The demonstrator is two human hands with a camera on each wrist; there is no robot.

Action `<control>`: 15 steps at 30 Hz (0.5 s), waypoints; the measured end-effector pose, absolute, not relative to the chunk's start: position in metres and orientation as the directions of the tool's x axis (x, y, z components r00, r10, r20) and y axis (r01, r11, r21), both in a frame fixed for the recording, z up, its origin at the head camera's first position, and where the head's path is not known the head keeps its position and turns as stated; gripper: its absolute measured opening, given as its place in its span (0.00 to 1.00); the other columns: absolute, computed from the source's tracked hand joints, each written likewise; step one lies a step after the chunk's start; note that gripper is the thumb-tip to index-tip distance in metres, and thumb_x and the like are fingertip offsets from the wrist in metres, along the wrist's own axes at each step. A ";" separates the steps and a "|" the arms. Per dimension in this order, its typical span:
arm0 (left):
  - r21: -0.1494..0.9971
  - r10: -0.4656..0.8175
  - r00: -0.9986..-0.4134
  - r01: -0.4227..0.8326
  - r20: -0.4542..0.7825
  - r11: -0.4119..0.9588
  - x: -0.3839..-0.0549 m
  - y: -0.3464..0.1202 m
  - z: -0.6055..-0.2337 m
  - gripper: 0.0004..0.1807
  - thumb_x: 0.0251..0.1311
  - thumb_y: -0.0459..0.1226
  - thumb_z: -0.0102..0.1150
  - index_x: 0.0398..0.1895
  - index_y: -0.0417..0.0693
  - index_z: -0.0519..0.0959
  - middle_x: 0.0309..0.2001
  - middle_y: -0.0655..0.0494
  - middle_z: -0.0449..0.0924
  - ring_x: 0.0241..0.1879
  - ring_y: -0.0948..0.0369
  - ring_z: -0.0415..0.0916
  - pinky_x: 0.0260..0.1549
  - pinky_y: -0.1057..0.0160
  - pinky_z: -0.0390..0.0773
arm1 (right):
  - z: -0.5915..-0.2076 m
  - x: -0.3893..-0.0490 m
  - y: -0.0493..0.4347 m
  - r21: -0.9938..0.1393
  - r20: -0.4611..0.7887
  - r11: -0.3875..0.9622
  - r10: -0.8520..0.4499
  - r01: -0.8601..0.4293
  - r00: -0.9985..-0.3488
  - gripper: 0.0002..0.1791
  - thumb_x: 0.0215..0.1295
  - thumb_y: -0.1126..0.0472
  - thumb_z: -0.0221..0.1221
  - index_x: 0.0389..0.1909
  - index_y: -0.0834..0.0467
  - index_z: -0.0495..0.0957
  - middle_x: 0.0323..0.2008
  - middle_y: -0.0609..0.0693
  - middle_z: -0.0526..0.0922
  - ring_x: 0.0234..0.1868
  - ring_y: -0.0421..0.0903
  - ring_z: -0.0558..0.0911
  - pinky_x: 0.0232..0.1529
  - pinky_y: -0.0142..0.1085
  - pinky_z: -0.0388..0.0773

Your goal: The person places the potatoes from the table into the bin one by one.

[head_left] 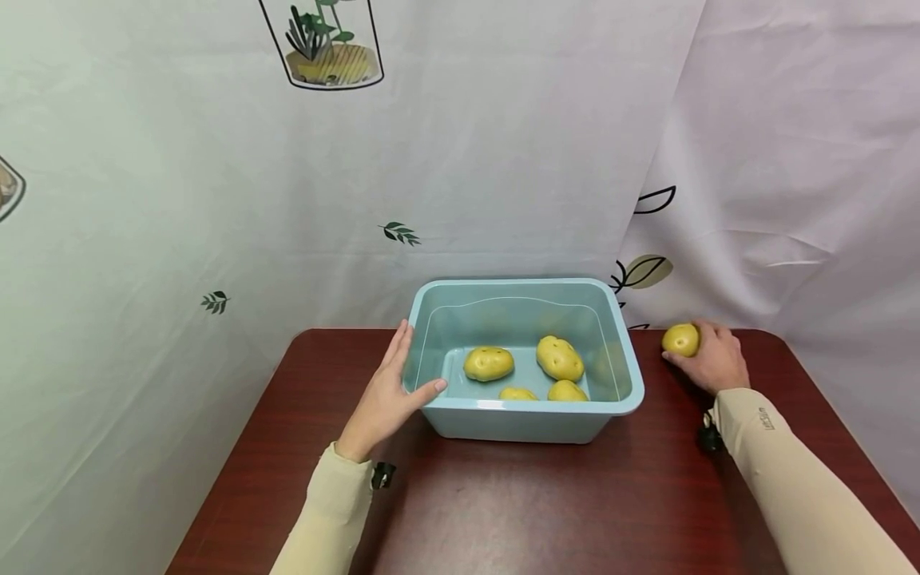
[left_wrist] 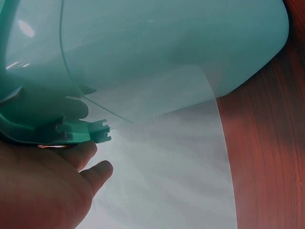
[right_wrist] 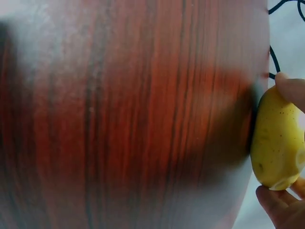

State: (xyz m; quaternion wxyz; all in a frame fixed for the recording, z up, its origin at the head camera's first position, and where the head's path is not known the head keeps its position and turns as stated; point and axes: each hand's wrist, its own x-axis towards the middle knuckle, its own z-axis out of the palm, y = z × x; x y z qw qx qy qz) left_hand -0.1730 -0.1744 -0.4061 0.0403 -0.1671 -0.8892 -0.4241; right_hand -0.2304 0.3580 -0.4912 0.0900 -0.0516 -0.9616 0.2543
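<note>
My right hand (head_left: pixel 719 361) holds a yellow potato (head_left: pixel 680 340) near the table's far right part. In the right wrist view, the thumb and fingertips grip this potato (right_wrist: pixel 276 140) at its two ends, beside the table edge. A light blue plastic bin (head_left: pixel 528 406) stands at the middle of the table. Against its left rim rests my left hand (head_left: pixel 379 406), fingers stretched along the outside and thumb over the front left corner. Several potatoes lie inside, among them one (head_left: pixel 489 363) at the left and one (head_left: pixel 559 358) at the right; the front wall partly hides others.
The dark red wood table (head_left: pixel 539 511) has rounded far corners. A white curtain (head_left: pixel 503 160) printed with leaves and jars hangs right behind it and along both sides. Black bands (head_left: pixel 709 435) sit on the wrists below the light sleeves.
</note>
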 end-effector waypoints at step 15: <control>0.745 0.263 -0.941 0.329 0.210 0.580 -0.173 -0.174 -0.406 0.56 0.60 0.60 0.65 0.82 0.52 0.43 0.80 0.69 0.35 0.78 0.58 0.44 0.71 0.44 0.56 | -0.488 -0.228 0.356 -0.459 0.177 0.887 0.136 0.040 -0.975 0.46 0.61 0.45 0.68 0.68 0.71 0.61 0.62 0.77 0.62 0.59 0.77 0.62 0.48 0.71 0.66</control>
